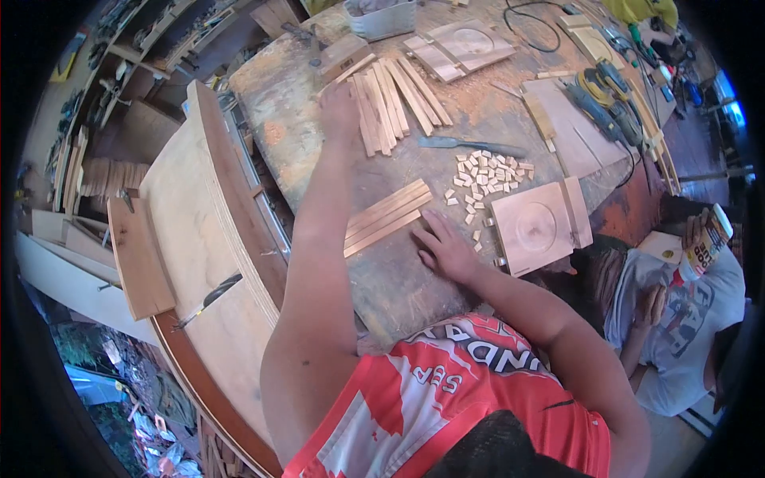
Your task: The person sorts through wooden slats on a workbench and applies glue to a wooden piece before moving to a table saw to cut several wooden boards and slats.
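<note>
1. The left hand (341,107) reaches far across the workbench (279,103) and lies on the left edge of a loose pile of wooden slats (398,95); whether its fingers grip one I cannot tell
2. The right hand (446,248) lies flat and released on the bench, fingers spread, its fingertips touching the right end of a near bundle of long strips (388,215)
3. Small wooden blocks (488,175) are scattered just beyond the right hand, with a chisel (470,146) between them and the slats
4. A square board with a round recess (535,227) sits just right of the right hand
5. At the right edge, another person's hand holds a bottle (708,239)
6. A sander (606,94) rests far right
</note>
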`<action>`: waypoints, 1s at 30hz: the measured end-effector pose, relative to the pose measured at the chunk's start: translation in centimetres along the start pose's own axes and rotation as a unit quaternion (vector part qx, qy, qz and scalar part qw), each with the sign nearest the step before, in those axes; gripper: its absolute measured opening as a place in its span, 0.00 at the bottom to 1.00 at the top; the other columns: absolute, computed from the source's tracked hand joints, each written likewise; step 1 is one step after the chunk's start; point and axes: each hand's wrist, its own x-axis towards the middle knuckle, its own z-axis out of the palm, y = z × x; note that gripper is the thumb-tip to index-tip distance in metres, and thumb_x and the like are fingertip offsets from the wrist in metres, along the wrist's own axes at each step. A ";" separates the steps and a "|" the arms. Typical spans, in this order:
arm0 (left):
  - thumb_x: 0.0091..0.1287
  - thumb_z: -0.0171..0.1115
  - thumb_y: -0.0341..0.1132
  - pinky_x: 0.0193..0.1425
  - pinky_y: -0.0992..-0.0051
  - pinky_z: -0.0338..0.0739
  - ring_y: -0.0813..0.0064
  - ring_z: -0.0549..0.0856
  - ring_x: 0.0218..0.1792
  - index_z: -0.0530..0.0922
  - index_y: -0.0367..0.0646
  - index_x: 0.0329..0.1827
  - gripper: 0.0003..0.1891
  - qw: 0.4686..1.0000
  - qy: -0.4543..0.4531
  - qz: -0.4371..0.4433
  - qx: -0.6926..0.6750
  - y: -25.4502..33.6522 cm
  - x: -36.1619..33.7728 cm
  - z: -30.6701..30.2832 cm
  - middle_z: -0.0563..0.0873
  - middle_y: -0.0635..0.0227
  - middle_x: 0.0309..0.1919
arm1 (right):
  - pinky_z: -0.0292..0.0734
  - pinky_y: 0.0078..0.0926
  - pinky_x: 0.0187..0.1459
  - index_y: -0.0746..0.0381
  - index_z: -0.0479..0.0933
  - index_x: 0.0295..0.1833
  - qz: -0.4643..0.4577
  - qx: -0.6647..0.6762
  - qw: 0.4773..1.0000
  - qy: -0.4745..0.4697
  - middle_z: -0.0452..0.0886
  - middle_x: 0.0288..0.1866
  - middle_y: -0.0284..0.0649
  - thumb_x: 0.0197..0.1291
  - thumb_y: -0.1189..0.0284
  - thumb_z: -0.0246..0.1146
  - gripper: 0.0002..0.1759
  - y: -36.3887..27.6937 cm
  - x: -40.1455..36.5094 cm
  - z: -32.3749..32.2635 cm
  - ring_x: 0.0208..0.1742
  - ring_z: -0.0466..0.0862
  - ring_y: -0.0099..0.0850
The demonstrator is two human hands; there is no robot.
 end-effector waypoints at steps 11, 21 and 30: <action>0.70 0.58 0.38 0.62 0.50 0.75 0.51 0.82 0.57 0.79 0.52 0.61 0.16 0.985 -0.111 -0.113 0.063 -4.4 2.0 -1.1 0.83 0.56 0.53 | 0.60 0.52 0.77 0.57 0.71 0.69 0.015 -0.019 1.000 -0.012 0.62 0.77 0.56 0.60 0.68 0.68 0.31 -0.1 -0.1 0.3 0.77 0.64 0.57; 0.67 0.63 0.40 0.61 0.53 0.76 0.50 0.81 0.55 0.80 0.51 0.58 0.17 0.998 0.040 -0.054 -0.014 -3.5 -3.5 -3.6 0.83 0.56 0.53 | 0.59 0.55 0.77 0.58 0.72 0.68 0.005 -0.007 1.000 -0.001 0.61 0.77 0.58 0.58 0.70 0.69 0.31 0.0 -0.3 0.5 0.77 0.62 0.59; 0.57 0.75 0.48 0.53 0.61 0.80 0.52 0.86 0.47 0.85 0.40 0.45 0.21 0.929 -0.299 -0.176 -0.127 3.9 -10.1 -12.7 0.89 0.53 0.43 | 0.59 0.54 0.77 0.59 0.72 0.67 -0.035 -0.026 0.999 0.024 0.61 0.76 0.57 0.61 0.67 0.67 0.28 0.6 -0.4 1.1 0.78 0.62 0.57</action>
